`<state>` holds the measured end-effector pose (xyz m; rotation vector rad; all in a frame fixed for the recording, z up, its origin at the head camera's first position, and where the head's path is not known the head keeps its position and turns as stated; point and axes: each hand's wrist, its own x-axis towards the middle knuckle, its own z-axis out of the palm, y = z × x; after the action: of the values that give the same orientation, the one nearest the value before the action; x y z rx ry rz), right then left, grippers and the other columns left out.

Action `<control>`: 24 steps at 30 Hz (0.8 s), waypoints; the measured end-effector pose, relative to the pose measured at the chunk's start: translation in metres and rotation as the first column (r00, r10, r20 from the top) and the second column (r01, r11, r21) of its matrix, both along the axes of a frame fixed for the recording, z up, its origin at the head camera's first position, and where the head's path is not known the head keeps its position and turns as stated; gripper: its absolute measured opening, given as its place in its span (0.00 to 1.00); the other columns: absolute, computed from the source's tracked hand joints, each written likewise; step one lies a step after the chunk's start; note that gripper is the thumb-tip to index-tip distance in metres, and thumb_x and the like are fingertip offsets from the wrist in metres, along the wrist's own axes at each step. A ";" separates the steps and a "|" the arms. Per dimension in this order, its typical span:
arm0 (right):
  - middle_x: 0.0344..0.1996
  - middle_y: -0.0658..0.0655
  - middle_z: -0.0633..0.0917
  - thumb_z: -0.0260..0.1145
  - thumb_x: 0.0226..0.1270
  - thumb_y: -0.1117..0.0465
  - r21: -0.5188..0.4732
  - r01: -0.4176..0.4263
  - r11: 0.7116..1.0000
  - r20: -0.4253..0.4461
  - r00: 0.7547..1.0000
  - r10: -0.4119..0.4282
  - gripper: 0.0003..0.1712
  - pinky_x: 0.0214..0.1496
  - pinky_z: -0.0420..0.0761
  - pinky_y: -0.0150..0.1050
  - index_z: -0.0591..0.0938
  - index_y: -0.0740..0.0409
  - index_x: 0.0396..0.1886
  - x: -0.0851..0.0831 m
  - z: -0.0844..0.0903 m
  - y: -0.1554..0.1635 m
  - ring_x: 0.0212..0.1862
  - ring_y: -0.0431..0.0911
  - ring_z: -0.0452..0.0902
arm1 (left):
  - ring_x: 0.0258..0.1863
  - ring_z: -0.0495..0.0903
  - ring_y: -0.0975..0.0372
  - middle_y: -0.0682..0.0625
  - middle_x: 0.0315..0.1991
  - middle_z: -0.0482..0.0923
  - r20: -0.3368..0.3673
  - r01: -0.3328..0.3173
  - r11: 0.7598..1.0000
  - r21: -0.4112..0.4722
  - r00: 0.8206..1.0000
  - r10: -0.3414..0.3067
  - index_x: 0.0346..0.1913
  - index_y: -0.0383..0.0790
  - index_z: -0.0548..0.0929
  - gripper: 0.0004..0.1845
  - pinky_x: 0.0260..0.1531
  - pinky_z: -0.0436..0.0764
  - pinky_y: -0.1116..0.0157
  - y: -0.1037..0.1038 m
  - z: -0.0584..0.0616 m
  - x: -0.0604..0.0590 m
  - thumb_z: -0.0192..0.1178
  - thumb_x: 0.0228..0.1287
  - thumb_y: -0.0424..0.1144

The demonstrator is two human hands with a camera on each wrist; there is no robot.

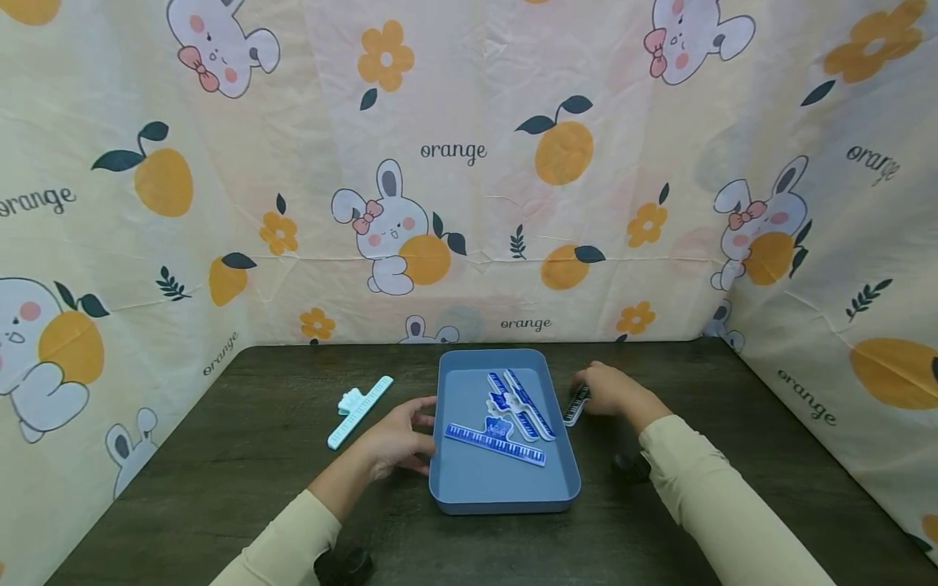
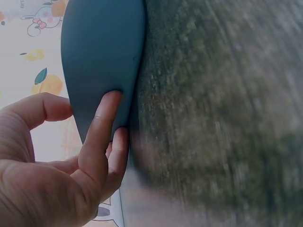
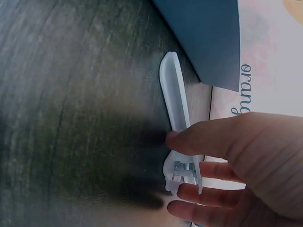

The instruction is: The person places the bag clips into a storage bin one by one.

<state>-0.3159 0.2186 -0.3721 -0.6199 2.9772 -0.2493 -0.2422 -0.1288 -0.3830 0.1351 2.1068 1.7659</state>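
Note:
A blue-grey tray [image 1: 506, 492] lies on the table with several blue-and-white clips inside, including a long one [image 1: 487, 441] at an angle across its middle. My left hand [image 1: 399, 439] is at the tray's left side, and in the left wrist view its fingers [image 2: 102, 123] touch the outer wall. Just right of the tray, my right hand [image 1: 604, 389] holds a black-and-white clip [image 1: 576, 405]. From the right wrist, that clip shows a white back [image 3: 173, 94] and a metal spring; my thumb [image 3: 189, 138] presses on it, other fingers round its handle end.
A pale mint clip [image 1: 361, 413] lies on the dark wooden table [image 1: 293, 407], left of my left hand. Behind the table and along both sides hangs a curtain [image 1: 484, 212] printed with rabbits and oranges.

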 end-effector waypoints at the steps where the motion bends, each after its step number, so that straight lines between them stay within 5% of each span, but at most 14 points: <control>1: 0.37 0.60 0.79 0.69 0.50 0.71 0.003 -0.006 1.000 0.000 1.000 0.006 0.18 0.45 0.78 0.49 0.85 0.63 0.45 0.000 0.000 0.000 0.38 0.51 0.73 | 0.34 0.83 0.51 0.31 0.59 0.67 0.002 -0.003 1.000 -0.002 1.000 0.003 0.74 0.33 0.56 0.47 0.24 0.85 0.54 0.000 0.000 0.000 0.58 0.44 0.18; 24: 0.31 0.55 0.79 0.67 0.49 0.76 -0.011 -0.098 0.995 -0.080 0.992 0.097 0.13 0.38 0.77 0.45 0.85 0.59 0.34 0.004 0.005 0.005 0.34 0.47 0.71 | 0.33 0.83 0.50 0.31 0.59 0.67 0.011 -0.008 1.000 0.000 1.000 0.008 0.74 0.33 0.57 0.48 0.20 0.84 0.58 0.000 0.002 0.000 0.57 0.43 0.17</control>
<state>-0.3121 0.2235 -0.3673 -0.7925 3.0113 -0.2454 -0.2422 -0.1283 -0.3807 0.1169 2.1028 1.7674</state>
